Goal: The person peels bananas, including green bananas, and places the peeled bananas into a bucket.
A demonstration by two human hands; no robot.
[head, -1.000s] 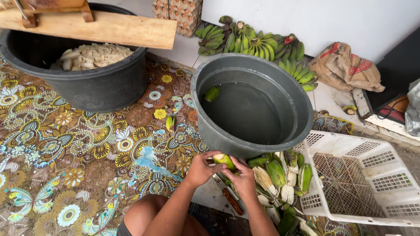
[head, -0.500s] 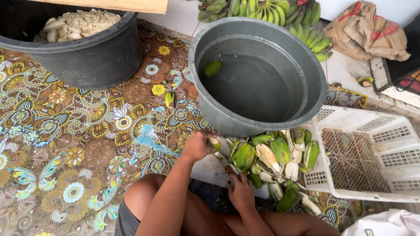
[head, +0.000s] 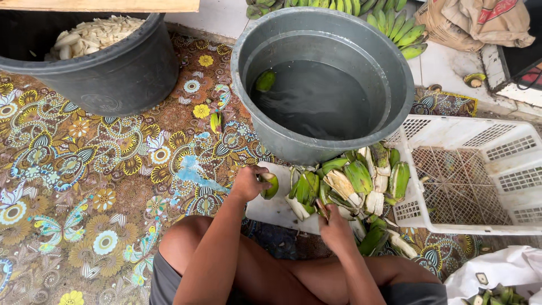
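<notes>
The floor is covered by a brown patterned mat (head: pixel 84 186) full of flowers and butterflies, running from 6 o'clock up to 10 o'clock; beyond it at 12 to 2 o'clock pale tiled floor (head: pixel 446 65) shows. On the mat at 10 o'clock stands a black tub (head: pixel 113 73) heaped with pale peeled pieces, a wooden plank across its top edge. At 12 o'clock sits a grey tub (head: pixel 322 147) of water with one green banana floating near its left wall. Bunches of green bananas (head: pixel 389 22) lie behind it at 1 o'clock, beside a crumpled sack (head: pixel 480 22). A white plastic crate (head: pixel 480 175) rests at 3 o'clock, touching a pile of green peels (head: pixel 350 181) heaped just below the grey tub. A white board (head: pixel 276 206) lies under the pile's left end.

The left hand (head: pixel 248 183) is closed around a green banana (head: pixel 270 185), which sits just left of the peel pile, over the white board, at the middle of the view. Its long axis runs roughly from 12 to 6 o'clock, slightly curved, the upper tip toward the grey tub. The right hand (head: pixel 336 229) is curled into a grip at the lower edge of the pile; what it holds is mostly hidden, though a thin dark tip pokes toward 11 o'clock. The person's bare knees fill 6 o'clock.
</notes>
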